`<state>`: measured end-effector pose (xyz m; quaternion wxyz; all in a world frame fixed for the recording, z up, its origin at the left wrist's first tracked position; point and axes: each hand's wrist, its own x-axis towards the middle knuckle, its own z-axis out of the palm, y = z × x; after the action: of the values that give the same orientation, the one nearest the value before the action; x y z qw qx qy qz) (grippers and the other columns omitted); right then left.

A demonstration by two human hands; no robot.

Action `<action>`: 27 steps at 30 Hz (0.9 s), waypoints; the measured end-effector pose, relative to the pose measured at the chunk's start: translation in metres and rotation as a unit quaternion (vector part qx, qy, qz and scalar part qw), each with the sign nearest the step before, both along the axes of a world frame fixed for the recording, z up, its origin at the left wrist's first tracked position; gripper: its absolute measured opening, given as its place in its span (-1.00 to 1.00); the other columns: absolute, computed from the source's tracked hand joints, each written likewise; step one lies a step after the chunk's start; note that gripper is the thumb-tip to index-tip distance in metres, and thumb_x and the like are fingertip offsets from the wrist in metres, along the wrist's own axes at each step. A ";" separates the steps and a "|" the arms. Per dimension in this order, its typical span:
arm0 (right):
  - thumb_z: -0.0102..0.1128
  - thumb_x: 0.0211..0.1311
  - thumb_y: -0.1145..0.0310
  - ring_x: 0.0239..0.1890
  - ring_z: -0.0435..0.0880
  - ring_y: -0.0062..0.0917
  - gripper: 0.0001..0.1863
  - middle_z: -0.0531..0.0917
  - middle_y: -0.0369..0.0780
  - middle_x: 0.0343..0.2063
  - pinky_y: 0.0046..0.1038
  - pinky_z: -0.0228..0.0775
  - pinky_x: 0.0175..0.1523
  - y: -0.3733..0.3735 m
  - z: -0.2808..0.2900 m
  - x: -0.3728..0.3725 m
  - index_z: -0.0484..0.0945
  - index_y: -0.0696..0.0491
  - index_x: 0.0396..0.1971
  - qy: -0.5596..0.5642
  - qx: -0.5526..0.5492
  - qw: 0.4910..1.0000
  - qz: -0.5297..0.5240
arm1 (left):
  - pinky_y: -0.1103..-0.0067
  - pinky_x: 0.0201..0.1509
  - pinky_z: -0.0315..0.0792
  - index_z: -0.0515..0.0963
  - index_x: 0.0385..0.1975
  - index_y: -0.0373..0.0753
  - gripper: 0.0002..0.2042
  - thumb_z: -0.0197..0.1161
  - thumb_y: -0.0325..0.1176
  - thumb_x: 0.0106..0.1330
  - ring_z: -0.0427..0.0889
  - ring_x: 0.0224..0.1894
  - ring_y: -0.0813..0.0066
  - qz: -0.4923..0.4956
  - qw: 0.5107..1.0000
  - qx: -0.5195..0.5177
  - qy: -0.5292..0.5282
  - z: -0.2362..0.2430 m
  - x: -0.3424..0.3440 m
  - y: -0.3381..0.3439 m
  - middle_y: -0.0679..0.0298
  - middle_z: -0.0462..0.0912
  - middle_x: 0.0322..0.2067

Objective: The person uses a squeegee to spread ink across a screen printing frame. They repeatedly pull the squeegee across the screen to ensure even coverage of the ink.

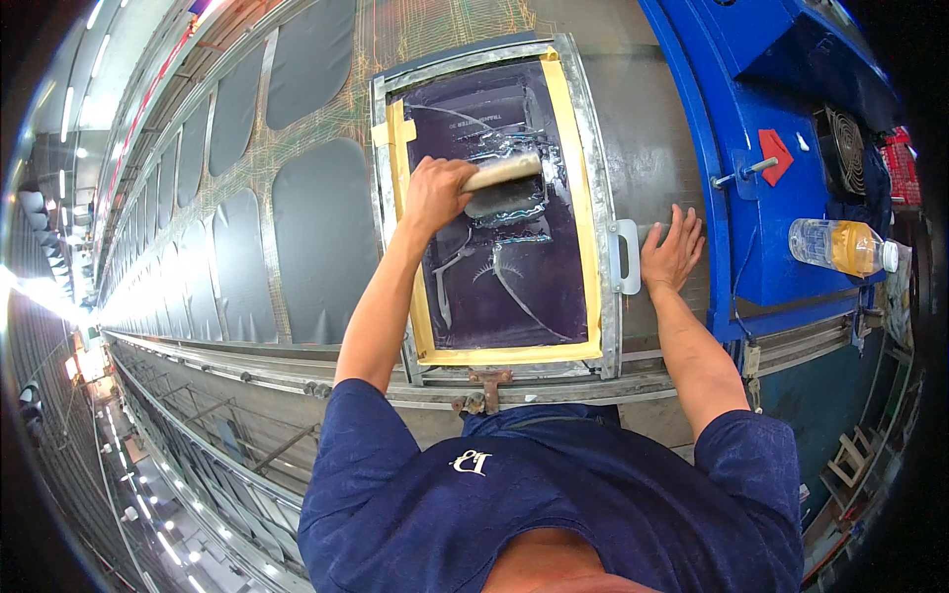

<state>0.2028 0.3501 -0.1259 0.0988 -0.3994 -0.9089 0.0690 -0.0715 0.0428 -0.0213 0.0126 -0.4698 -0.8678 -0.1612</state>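
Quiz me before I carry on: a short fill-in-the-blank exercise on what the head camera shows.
1. The ____ hand grips the pale-handled tool.
2. Strips of ____ tape line the metal frame.
3. The other hand is spread to the ____ of the frame.
4. The clear bottle by the blue machine has a ____ cap.

Missing words: left; yellow; right; white.
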 end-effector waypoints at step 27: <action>0.02 0.43 0.16 0.55 0.07 -0.09 -0.40 0.21 -0.07 0.48 0.03 -0.18 0.57 -0.001 0.003 0.000 0.23 -0.11 0.43 -0.004 -0.006 1.000 -0.005 | 0.18 0.47 0.11 0.75 -0.23 -0.08 -0.65 0.34 -0.62 -0.02 0.40 0.39 0.23 -0.320 0.947 -0.042 -0.008 0.031 -0.094 0.111 0.41 0.75 -0.06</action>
<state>0.2026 0.3489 -0.1228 0.0932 -0.4049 -0.9067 0.0724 -0.1654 0.1536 0.0093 -0.0667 -0.7213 -0.6782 -0.1237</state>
